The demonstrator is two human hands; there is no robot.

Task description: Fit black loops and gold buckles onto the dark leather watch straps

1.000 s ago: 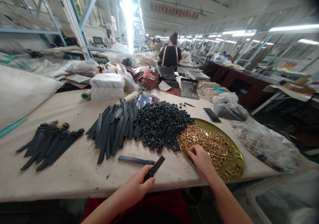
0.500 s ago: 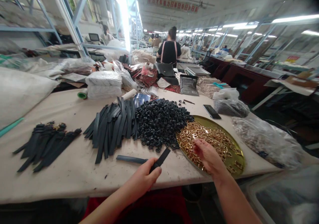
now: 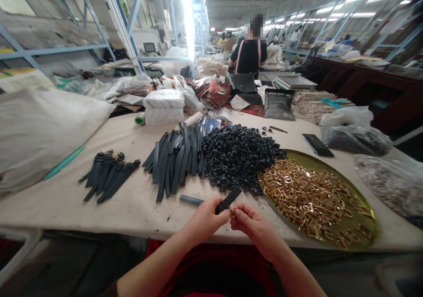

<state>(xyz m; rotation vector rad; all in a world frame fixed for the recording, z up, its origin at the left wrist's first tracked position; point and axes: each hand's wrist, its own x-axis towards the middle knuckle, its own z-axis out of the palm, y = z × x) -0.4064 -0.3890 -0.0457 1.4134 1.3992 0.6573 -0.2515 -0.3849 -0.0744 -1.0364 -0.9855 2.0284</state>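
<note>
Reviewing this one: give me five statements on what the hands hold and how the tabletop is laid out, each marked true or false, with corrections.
1. The left hand holds a flat black strap. True.
2. A round gold-coloured tray bears many gold-coloured metal buckles. True.
3. The right hand is reaching into the tray. False: it is close to the left hand, pinching a small gold-coloured piece.
4. The heap of small black loops lies between the long black strips and the tray. True.
5. The dark flat phone lies on the heap of loops. False: the phone lies on the cream table covering, beyond the tray.
</note>
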